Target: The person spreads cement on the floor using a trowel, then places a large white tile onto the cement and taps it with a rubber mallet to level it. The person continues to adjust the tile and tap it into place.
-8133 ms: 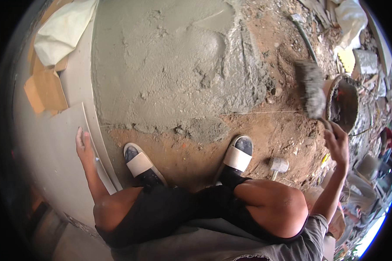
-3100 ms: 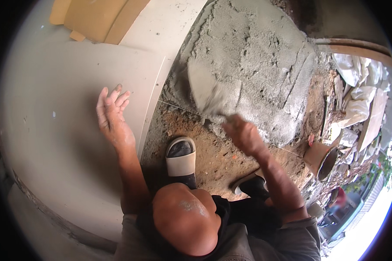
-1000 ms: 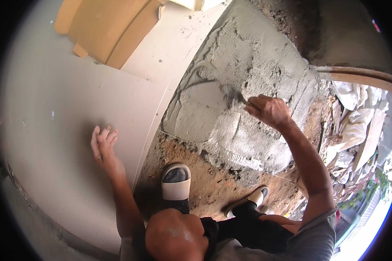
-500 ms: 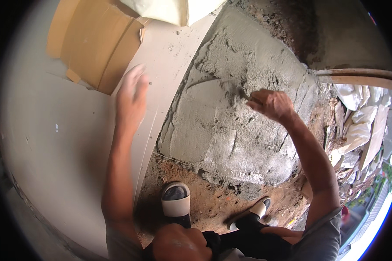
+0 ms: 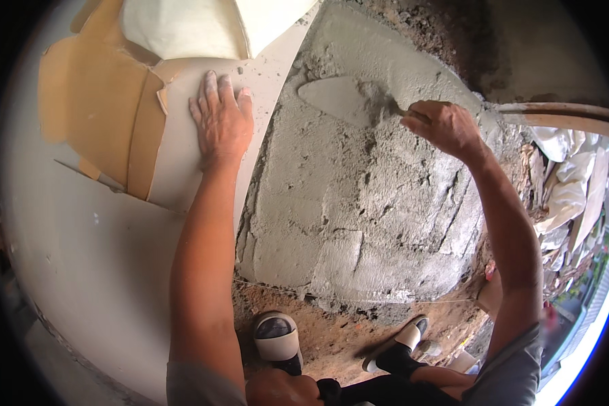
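Note:
Wet grey mortar (image 5: 331,196) lies spread in a thick bed in front of me, smooth in some patches and rough or cracked in others. My right hand (image 5: 446,128) is closed round the handle of a trowel (image 5: 338,99), its pointed blade lying on the far part of the mortar with a lump of mortar near the handle end. My left hand (image 5: 224,122) rests flat on the pale smooth slab (image 5: 264,88) left of the mortar, fingers stretched out, holding nothing. Most of the trowel's handle is hidden in my grip.
Bent brown cardboard (image 5: 101,108) and a cream-white sack (image 5: 183,27) lie on the slab at the far left. A thin string (image 5: 358,300) crosses the mortar's near edge, above bare soil (image 5: 345,338). Wooden strips (image 5: 561,115) and piled white sacks (image 5: 568,189) are at right.
My left hand has come down from above the slab and now lies flat on it. The trowel's blade has shifted toward the far side of the mortar. The whole view has shifted slightly.

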Tool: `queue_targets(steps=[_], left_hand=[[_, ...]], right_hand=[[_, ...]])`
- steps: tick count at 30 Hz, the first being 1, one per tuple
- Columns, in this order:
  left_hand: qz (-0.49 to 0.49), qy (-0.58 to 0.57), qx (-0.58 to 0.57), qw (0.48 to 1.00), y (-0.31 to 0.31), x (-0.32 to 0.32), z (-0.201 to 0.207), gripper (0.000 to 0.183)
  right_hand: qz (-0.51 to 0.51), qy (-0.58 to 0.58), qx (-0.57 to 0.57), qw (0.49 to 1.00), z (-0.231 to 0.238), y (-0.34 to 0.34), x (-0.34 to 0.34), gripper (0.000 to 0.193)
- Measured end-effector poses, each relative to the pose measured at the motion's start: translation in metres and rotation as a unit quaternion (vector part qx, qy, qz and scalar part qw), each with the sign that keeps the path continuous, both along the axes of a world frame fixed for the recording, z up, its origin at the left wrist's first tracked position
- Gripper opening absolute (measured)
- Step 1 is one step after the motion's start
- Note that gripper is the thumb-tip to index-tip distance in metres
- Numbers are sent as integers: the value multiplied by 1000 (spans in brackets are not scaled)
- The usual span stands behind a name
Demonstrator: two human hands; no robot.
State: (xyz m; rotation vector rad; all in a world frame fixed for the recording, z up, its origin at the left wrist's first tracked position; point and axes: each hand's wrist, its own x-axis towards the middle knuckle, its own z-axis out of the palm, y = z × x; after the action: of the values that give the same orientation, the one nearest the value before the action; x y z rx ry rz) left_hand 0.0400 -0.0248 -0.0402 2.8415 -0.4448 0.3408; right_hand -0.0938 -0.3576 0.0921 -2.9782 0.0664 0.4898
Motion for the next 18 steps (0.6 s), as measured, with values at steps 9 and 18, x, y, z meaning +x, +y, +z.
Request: queue_targets(steps=[9,18], left_hand=[[-10,-5,-7,1000,-1,-2,7,49],[-12,5,1,1000,-1,-2,12,49]], right_hand=[[-68,-116,-71,988,-24,-52,81,35],[-223,17,100,970,16,-2,27,37]])
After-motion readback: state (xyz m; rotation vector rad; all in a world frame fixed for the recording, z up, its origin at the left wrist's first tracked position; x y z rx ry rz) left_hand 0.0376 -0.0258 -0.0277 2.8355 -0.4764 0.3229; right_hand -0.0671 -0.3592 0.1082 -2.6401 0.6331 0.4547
